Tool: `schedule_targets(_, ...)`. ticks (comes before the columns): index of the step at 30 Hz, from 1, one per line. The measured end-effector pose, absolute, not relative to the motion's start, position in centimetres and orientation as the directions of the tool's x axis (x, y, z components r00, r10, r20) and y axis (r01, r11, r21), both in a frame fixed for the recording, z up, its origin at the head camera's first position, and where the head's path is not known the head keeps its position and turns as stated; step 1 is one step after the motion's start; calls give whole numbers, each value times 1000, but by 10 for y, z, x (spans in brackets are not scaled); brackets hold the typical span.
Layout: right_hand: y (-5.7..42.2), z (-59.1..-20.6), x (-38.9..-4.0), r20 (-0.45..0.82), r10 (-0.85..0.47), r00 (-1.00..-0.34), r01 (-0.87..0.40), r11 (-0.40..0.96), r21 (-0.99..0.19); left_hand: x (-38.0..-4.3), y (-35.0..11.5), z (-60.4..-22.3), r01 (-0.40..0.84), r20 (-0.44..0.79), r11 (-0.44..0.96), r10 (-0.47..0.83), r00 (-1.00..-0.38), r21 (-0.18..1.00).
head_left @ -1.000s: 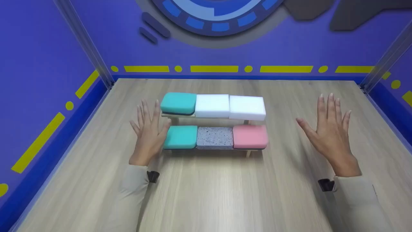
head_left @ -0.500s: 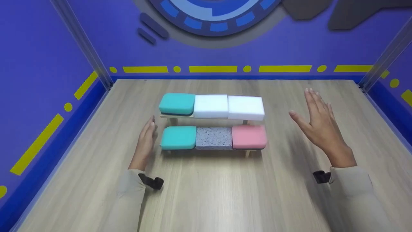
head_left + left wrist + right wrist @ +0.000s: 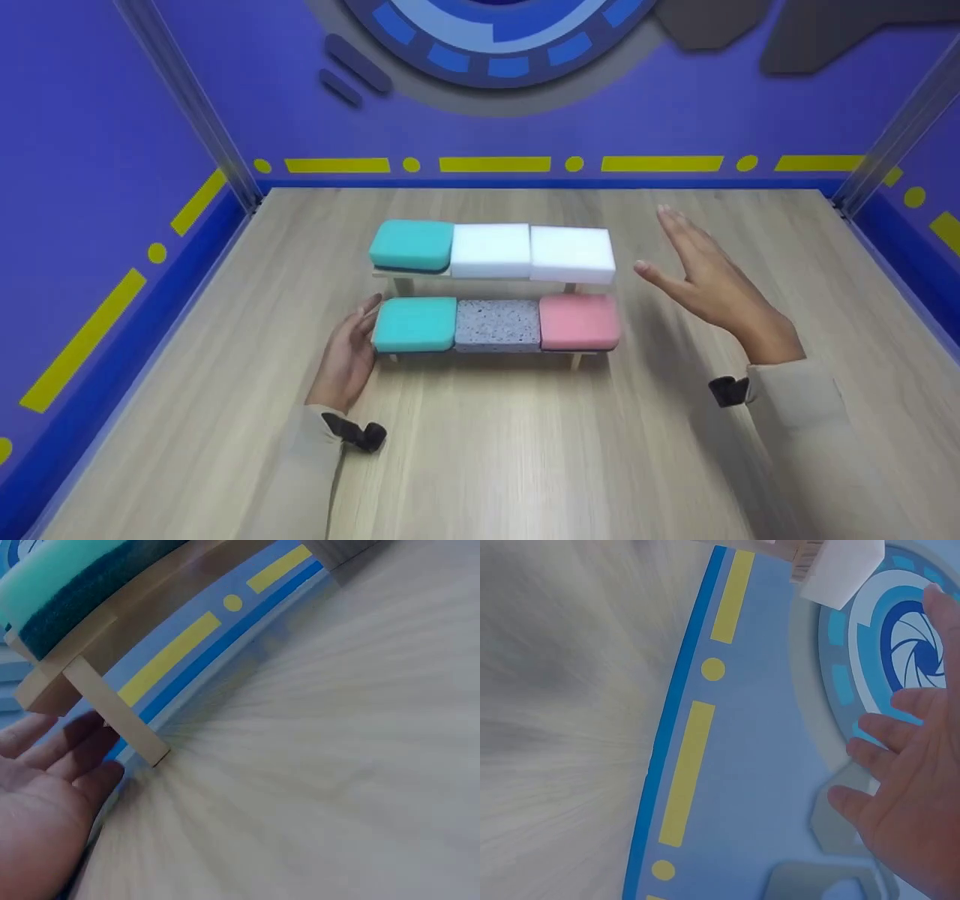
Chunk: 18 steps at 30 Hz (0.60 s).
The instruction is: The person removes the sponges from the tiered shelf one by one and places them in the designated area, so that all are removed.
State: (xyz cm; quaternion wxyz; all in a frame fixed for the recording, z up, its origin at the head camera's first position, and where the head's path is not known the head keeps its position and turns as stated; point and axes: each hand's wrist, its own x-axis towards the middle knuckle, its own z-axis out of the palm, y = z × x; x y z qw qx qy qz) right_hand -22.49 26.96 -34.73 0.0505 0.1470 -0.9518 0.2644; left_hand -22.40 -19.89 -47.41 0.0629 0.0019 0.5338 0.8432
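A small two-level wooden rack (image 3: 120, 712) carries two rows of sponge-like blocks. In front lie a teal sponge (image 3: 415, 324), a grey speckled block (image 3: 497, 326) and a pink sponge (image 3: 580, 322). On the back level sit another teal sponge (image 3: 411, 245) and two white foam blocks (image 3: 490, 250). My left hand (image 3: 346, 360) is at the rack's left end, palm turned up, fingers loosely bent near a wooden leg; whether it touches is unclear. To the right of the rack hovers my right hand (image 3: 716, 289), fingers straight, thumb spread, holding nothing.
The rack stands on a pale wood-grain table (image 3: 495, 442). Blue walls (image 3: 480, 127) with yellow dashes enclose its back and both sides. Metal posts (image 3: 199, 112) stand at the back corners. Each sleeve cuff bears a black wrist mount (image 3: 729, 391).
My left hand has turned from palm down to palm up and come close beside the front teal sponge. My right hand has moved left toward the rack and tilted. The blocks keep their places.
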Motion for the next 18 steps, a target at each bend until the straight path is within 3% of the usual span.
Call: schedule_targets(18,232,-340,-248,63,-371,-926,-346,774,-530,-221,-201,-476,-105,-72,-493,85,-994,864)
